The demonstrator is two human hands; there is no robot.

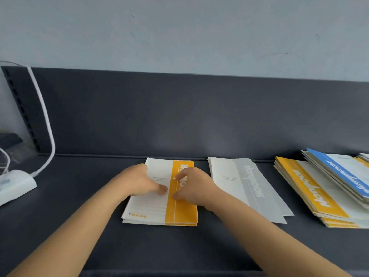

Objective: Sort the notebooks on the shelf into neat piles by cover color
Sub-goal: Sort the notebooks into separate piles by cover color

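Note:
A small pile of yellow-striped notebooks lies in the middle of the dark shelf. My left hand rests on the white part of its top cover, fingers pointing right. My right hand touches the yellow stripe with bent fingers. To the right lies a pile of grey-striped notebooks. Further right is a mixed, fanned heap: yellow-striped notebooks underneath and a blue-striped notebook on top.
A white device with a white cable sits at the left end of the shelf. The dark back panel rises behind the piles. The mixed heap runs off the right edge of view.

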